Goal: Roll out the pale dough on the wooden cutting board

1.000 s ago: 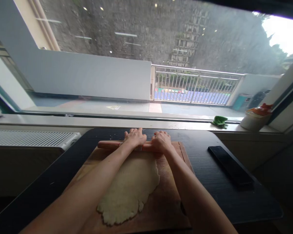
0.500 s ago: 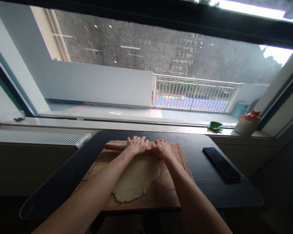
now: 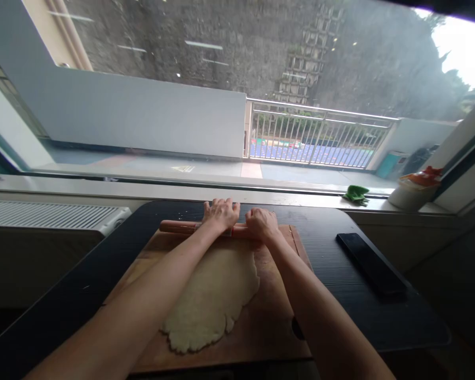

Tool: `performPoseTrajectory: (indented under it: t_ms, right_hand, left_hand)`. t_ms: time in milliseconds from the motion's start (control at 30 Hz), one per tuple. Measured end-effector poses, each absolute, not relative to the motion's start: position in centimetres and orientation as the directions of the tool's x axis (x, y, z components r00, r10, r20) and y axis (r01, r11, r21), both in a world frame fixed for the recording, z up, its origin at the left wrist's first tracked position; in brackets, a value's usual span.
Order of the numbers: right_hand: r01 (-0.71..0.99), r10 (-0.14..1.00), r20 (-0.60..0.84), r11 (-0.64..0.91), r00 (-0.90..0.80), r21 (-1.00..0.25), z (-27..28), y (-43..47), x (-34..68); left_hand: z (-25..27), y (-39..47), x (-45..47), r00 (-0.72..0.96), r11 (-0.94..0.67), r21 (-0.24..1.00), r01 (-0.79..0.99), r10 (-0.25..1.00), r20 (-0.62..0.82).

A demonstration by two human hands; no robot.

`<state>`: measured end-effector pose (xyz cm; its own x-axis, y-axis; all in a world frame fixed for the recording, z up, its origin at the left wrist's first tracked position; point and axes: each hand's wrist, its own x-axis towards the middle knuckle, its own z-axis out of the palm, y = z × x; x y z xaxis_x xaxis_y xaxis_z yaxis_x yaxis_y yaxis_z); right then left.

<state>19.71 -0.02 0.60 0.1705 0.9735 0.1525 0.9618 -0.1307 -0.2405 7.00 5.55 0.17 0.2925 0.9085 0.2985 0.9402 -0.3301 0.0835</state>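
A wooden rolling pin (image 3: pixel 178 227) lies across the far end of a wooden cutting board (image 3: pixel 269 327). My left hand (image 3: pixel 222 212) is over its middle part, fingers curled down the far side. Closed round the pin nearer its right end is my right hand (image 3: pixel 262 222); the end itself is hidden under it. A bit of red shows on the pin between the two hands. Below the pin, a flat sheet of pale dough (image 3: pixel 216 295) spreads toward me, its near edge ragged and cracked. My left forearm covers part of the dough's left side.
The board rests on a black table (image 3: pixel 320 253). A black phone (image 3: pixel 370 263) lies on the right. Behind stand a window sill (image 3: pixel 261 199), a green crumpled item (image 3: pixel 356 195) and a pale container (image 3: pixel 414 195) with an orange top. A white radiator (image 3: pixel 55 214) is at left.
My view has tilted down and come closer to the board. The gap between my hands is wider, and more of the rolling pin shows. Both hands stay on it.
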Motion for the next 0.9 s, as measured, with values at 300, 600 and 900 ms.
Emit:
performPoseTrajectory:
  t_ms: [300,600,900]
  right_hand:
    - [0.959,0.972,0.137,-0.154,0.190,-0.238,0.5,1.6,20.2]
    - [0.956,0.964,0.182,-0.144,0.194,-0.257,0.3,-3.4,18.9]
    - [0.963,0.968,0.208,-0.087,0.143,-0.255,0.7,-5.4,18.0]
  left_hand:
    - [0.0,8.4,7.7,0.213,-0.239,0.115,0.964,0.957,0.198]
    - [0.6,4.6,6.2,0.160,-0.168,0.115,0.979,0.984,0.077]
    - [0.7,1.8,5.2,0.146,-0.158,0.095,0.983,0.982,0.122]
